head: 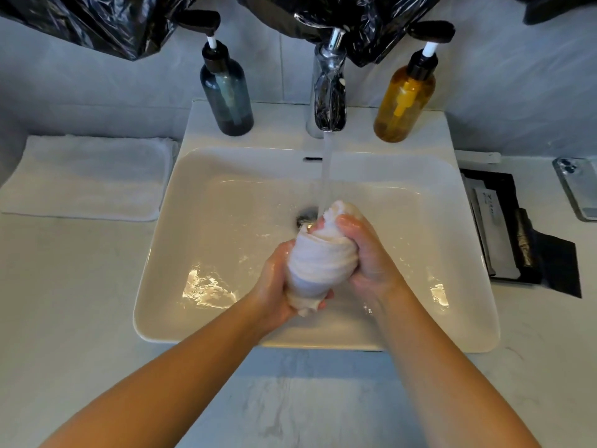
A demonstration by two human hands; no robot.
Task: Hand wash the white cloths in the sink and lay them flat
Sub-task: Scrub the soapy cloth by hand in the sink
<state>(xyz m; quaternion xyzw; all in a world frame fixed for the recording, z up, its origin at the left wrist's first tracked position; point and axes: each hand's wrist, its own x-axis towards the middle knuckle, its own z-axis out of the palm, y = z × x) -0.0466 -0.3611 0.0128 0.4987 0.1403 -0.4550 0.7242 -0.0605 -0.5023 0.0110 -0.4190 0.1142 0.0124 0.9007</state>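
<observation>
We are working at a pale counter [80, 302] with a white sink [155, 286] set in it. Left of the sink a folded white cloth [87, 179] is lying flat on the counter, well apart from both hands. Over the basin we are holding a wet cloth [319, 260], bunched and upright, between both hands. The left hand [274, 286] is curling round its lower end, and the right hand [365, 253] is gripping its upper part with fingers closing over the top. Water [326, 176] is running from the tap [329, 92] onto the cloth's top, and the cloth is half hiding the drain [305, 216]. Black plastic [355, 14] is covering the tap's upper part. A dark bottle [227, 92] and an amber bottle [403, 101] are standing on the sink ledge. At right, the frame edge is cutting off a phone [575, 192], and the packets on the black tray [504, 227] are too blurry to read.
</observation>
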